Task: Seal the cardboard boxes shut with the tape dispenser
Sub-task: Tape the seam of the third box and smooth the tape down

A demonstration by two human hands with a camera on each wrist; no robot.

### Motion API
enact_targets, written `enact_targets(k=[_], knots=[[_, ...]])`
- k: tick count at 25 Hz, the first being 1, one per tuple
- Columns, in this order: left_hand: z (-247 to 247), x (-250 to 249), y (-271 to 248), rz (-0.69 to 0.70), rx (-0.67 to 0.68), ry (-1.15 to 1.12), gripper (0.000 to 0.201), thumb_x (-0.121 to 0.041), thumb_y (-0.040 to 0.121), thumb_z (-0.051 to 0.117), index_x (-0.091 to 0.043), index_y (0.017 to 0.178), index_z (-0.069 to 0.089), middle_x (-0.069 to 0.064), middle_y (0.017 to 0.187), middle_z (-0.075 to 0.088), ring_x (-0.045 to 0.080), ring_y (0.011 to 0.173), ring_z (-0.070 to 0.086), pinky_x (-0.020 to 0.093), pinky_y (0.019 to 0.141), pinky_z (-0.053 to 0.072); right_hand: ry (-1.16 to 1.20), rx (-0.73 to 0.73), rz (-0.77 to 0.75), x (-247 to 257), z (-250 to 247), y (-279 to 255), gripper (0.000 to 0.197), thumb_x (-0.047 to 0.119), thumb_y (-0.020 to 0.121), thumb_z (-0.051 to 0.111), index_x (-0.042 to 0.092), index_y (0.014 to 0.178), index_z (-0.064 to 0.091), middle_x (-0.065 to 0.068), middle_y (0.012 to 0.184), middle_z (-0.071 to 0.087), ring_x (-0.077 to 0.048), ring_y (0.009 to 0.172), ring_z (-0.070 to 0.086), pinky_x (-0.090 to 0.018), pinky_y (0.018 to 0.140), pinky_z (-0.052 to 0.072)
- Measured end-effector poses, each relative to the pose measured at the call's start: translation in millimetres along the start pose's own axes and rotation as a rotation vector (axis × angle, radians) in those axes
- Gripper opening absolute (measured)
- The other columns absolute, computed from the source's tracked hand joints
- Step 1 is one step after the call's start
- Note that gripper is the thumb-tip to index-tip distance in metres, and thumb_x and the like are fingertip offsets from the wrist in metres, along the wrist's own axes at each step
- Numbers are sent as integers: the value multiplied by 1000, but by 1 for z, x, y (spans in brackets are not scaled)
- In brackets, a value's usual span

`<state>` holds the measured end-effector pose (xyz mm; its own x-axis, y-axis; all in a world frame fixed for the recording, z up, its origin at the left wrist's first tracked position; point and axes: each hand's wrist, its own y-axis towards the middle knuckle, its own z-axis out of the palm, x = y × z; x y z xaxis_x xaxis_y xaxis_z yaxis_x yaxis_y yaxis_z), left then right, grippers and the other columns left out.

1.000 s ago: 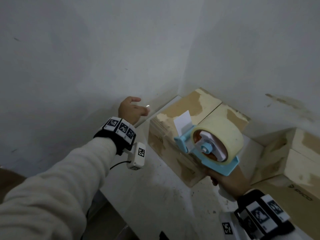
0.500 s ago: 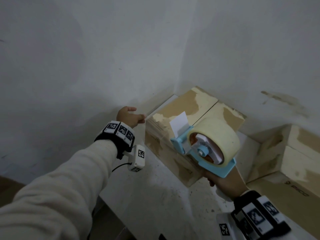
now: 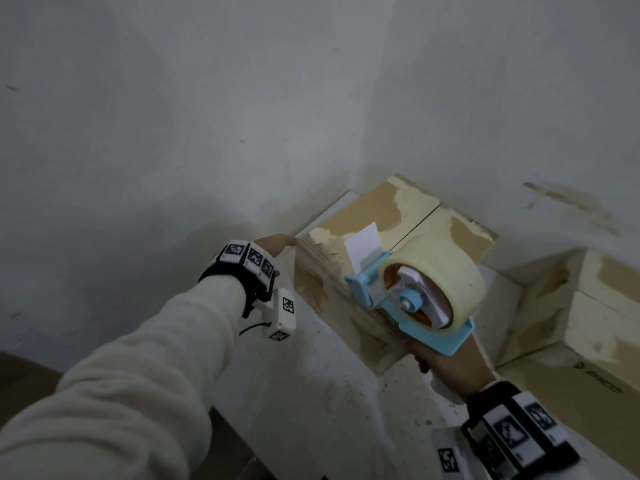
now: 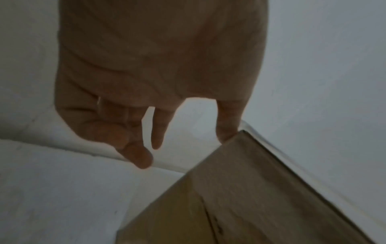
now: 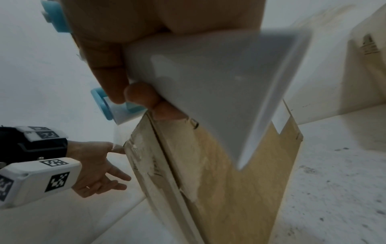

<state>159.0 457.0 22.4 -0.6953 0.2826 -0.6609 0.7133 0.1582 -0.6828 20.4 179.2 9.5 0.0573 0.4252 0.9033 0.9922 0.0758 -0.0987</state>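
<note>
A worn cardboard box (image 3: 377,216) lies in the wall corner with its top flaps down; the same box (image 5: 221,173) fills the right wrist view. My right hand (image 3: 441,363) grips the handle of the tape dispenser (image 3: 429,282), a blue frame with a beige roll, held just above the box's near side. The white handle (image 5: 208,79) sits in my curled fingers. A thin clear tape strip (image 5: 118,137) runs from the dispenser down to the box's left corner. My left hand (image 3: 278,241) has loose, spread fingers, and one fingertip (image 4: 226,133) touches that corner.
The white table (image 3: 329,393) is speckled with dirt. A second worn box (image 3: 609,306) stands at the right, with a flat printed carton (image 3: 588,389) in front of it. White walls close in behind and to the left; the table's edge drops off at the lower left.
My left hand has come down from near the wall, uncurled, and reached the box's left corner. The dispenser has stayed above the box's near side.
</note>
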Motion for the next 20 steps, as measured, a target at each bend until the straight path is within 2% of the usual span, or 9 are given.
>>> enact_targets(k=[2, 4, 5, 7, 9, 10, 14, 16, 20], knots=[[3, 3, 3, 82, -135, 47, 50, -32, 92, 54, -3, 131, 48, 12, 131, 51, 29, 115, 52, 34, 91, 46, 1, 2, 0, 0, 0, 0, 25, 1, 81, 66, 15, 62, 57, 6, 46, 62, -4, 36, 50, -19, 43, 44], [8, -1, -2, 346, -381, 153, 48, -25, 91, 52, -4, 133, 48, 16, 140, 46, 31, 127, 46, 35, 104, 38, -3, -7, 7, 2, 3, -1, 28, 3, 82, 66, 17, 61, 56, 8, 46, 61, -3, 36, 50, -20, 43, 44], [15, -6, -8, 522, -450, 246, 47, -22, 93, 48, -4, 136, 45, 17, 143, 42, 30, 131, 41, 37, 107, 34, 10, -16, 9, 4, 3, -1, 28, 3, 82, 66, 18, 60, 56, 8, 45, 61, -3, 35, 49, -21, 43, 44], [39, -8, -24, 762, -335, 618, 53, -22, 96, 42, -1, 144, 29, 18, 152, 26, 30, 140, 25, 39, 113, 22, 28, -18, 5, 6, 2, -1, 27, 3, 82, 65, 18, 63, 56, 9, 45, 61, -3, 35, 48, -21, 43, 44], [65, 3, -29, 726, -173, 997, 70, -29, 97, 41, -1, 149, 5, 18, 158, 1, 32, 146, 1, 43, 117, 6, 11, 11, -4, 11, 2, -4, 26, 2, 82, 66, 19, 65, 55, 11, 44, 60, -3, 36, 48, -18, 42, 44], [71, 7, -28, 671, -159, 1083, 76, -33, 96, 43, -3, 150, -2, 18, 158, -8, 32, 146, -7, 43, 117, 1, -12, 23, -5, 13, 2, -4, 27, 2, 82, 67, 19, 65, 54, 11, 44, 59, -3, 36, 48, -19, 43, 44], [72, 13, -22, 624, -193, 1093, 87, -42, 92, 47, -7, 150, -7, 15, 158, -13, 31, 146, -11, 44, 118, -1, -136, 53, 6, 21, -9, -9, 33, 4, 79, 69, 20, 55, 53, 6, 38, 53, -6, 34, 45, -22, 42, 42], [74, 12, -23, 623, -194, 1080, 95, -56, 88, 46, -5, 150, -6, 15, 158, -14, 31, 146, -12, 45, 118, -1, -111, 54, 55, 23, -24, -25, 30, 0, 77, 68, 16, 57, 52, 3, 38, 50, -8, 33, 44, -24, 42, 42], [78, 14, -24, 635, -206, 1061, 117, -79, 72, 42, -5, 150, -5, 15, 158, -13, 31, 146, -11, 46, 119, -1, -123, 77, 149, 14, -61, -73, 34, -2, 78, 67, 15, 56, 48, 3, 36, 48, -3, 33, 41, -17, 40, 39]])
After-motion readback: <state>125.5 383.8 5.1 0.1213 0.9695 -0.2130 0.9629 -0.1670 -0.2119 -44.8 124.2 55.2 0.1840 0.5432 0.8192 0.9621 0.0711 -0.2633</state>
